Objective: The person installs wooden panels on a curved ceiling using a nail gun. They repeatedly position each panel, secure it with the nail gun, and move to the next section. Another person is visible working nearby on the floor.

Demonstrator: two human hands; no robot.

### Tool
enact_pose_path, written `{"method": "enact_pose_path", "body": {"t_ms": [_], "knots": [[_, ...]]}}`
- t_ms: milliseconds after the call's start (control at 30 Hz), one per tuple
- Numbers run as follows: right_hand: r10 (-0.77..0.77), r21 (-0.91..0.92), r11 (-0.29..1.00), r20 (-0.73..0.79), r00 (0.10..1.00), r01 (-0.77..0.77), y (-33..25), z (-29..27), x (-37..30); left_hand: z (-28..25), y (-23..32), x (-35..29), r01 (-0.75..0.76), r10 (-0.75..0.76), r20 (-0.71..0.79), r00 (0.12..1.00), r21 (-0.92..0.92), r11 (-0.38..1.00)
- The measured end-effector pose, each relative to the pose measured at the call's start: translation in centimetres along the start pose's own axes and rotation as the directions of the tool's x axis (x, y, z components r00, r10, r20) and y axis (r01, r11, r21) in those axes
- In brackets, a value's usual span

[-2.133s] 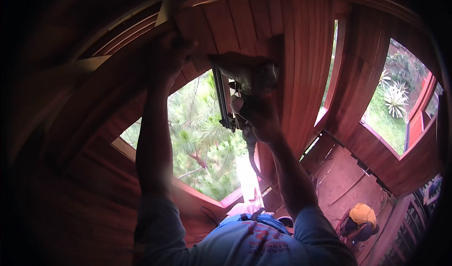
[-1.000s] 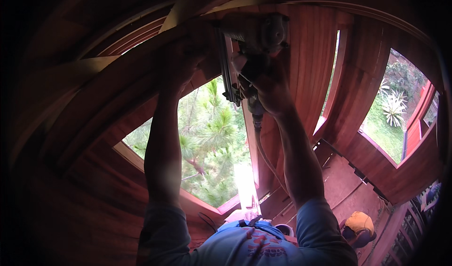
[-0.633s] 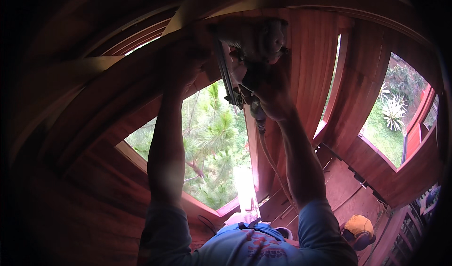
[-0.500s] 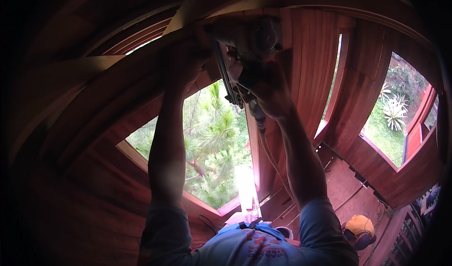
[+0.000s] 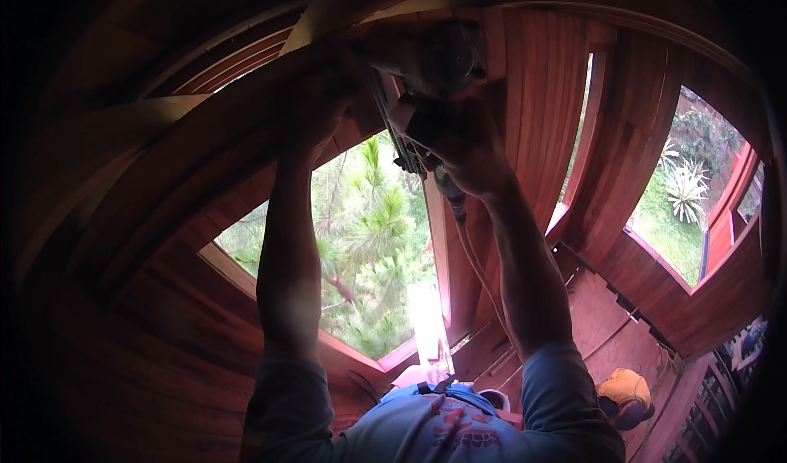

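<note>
Overhead, my right hand (image 5: 469, 153) is closed around the handle of a dark nail gun (image 5: 426, 61). Its long magazine (image 5: 392, 123) slants down on the left, and an air hose (image 5: 469, 254) hangs from the grip past my forearm. The tool is up against the dark wooden framing, but shadow hides exactly where its nose touches. My left hand (image 5: 318, 106) is raised to the left of the nail gun, at the curved wooden beam (image 5: 188, 168). Its fingers are lost in the dark.
A diamond-shaped window opening (image 5: 361, 242) with trees outside lies below my hands. Red-brown plank walls (image 5: 533, 111) curve round, with another window (image 5: 676, 192) at right. At lower right, a person in an orange top (image 5: 626, 389) is near the plank floor (image 5: 602, 303) and a slatted railing (image 5: 713, 401).
The whole picture shifts slightly up and left. My hands and the nail gun keep nearly the same place against the framing, now looking a little darker.
</note>
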State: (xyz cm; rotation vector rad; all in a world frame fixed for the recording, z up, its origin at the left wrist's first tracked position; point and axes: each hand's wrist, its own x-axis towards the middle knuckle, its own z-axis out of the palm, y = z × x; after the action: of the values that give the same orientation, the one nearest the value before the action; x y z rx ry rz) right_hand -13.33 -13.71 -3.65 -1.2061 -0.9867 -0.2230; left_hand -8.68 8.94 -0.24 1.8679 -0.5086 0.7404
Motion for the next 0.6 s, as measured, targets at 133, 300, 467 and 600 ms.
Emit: {"method": "enact_pose_path", "body": {"t_ms": [133,300,467,600], "knots": [[0.077,-0.123,0.989,-0.079,0.994,-0.086,-0.2,0.6,-0.5,0.0,-0.3,0.3,-0.064,0.064,-0.012,0.998,-0.081,0.995],[0.116,-0.058,0.99,-0.196,0.974,-0.13,3.7,-0.9,-7.0,0.6,-0.3,0.1,0.014,-0.012,-0.041,0.999,0.035,0.999],[0.626,-0.144,0.723,-0.276,0.729,-0.675,9.3,-1.9,-18.1,0.7,-0.3,0.2,0.047,-0.036,-0.071,0.997,0.17,0.984],[0.751,0.125,0.632,-0.342,0.564,-0.765,15.8,-1.9,-30.6,1.6,-1.6,-0.2,-0.009,0.005,-0.137,0.991,-0.034,0.999]]}}
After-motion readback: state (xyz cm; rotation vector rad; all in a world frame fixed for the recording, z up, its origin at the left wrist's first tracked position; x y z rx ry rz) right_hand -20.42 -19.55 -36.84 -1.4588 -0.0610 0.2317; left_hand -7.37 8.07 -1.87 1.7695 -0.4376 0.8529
